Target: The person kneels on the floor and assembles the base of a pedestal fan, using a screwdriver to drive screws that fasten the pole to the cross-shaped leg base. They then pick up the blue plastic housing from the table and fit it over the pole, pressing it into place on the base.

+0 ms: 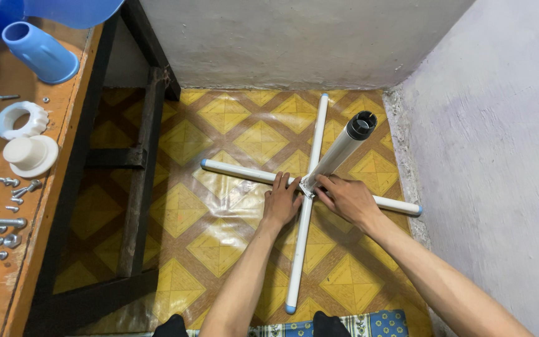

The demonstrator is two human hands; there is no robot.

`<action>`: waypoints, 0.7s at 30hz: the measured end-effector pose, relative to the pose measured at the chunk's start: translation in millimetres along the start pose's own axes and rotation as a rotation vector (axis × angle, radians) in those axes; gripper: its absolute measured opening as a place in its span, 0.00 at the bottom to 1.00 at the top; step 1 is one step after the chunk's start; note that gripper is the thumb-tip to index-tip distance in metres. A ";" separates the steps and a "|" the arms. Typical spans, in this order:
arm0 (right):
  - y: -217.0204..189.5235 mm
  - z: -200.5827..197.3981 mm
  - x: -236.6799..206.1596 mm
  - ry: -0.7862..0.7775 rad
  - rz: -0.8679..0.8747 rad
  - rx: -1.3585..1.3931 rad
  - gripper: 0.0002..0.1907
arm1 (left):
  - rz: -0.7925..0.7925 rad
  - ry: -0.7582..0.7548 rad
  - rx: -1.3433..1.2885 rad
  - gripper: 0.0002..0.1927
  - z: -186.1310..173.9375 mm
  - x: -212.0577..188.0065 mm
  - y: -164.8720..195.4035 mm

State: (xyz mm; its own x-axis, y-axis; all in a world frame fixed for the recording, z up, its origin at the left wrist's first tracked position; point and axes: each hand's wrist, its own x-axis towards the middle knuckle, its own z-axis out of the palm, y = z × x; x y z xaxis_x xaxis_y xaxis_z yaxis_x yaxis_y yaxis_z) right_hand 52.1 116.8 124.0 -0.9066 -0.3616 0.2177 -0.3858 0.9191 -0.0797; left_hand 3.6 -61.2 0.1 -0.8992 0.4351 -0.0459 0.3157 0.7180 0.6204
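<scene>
White cross-shaped tube base with blue end caps (251,173) lies flat on the yellow patterned vinyl floor (176,206), grey upright pole (342,148) at its hub. Left hand (280,204) flat, fingers spread on 1 arm; right hand (346,198) curled at the joint. Likely light, stiff, smooth tubing; grip at the hub.

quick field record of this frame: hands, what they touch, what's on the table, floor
left hand: palm down on the cross base, at the hub
right hand: fingers at the foot of the upright pole
cross base: four white tubes with blue end caps, flat on the floor
table: screws, white ring, white cap, blue cone
floor: yellow diamond pattern
</scene>
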 end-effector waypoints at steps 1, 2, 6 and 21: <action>1.7 -2.0 -1.1 -0.009 -0.011 0.011 0.18 | 0.000 0.004 0.002 0.33 0.4 0.5 0.2; 2.9 -2.7 -2.5 -0.018 -0.021 0.023 0.17 | 0.000 0.004 0.001 0.33 1.2 0.4 0.0; 11.9 -3.8 -6.2 -0.044 -0.040 0.121 0.16 | 0.001 -0.002 -0.001 0.33 1.3 0.9 -0.8; 4.0 2.4 -6.3 0.013 -0.055 0.152 0.16 | 0.013 0.011 0.001 0.33 1.1 1.3 -0.2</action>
State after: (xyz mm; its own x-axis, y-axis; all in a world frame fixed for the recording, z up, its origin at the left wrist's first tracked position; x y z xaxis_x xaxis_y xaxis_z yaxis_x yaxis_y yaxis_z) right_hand 55.9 122.4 120.1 -0.8816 -0.4075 0.2381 -0.4568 0.8636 -0.2135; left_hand 2.8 -60.2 -0.9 -0.8983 0.4384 -0.0297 0.3273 0.7128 0.6203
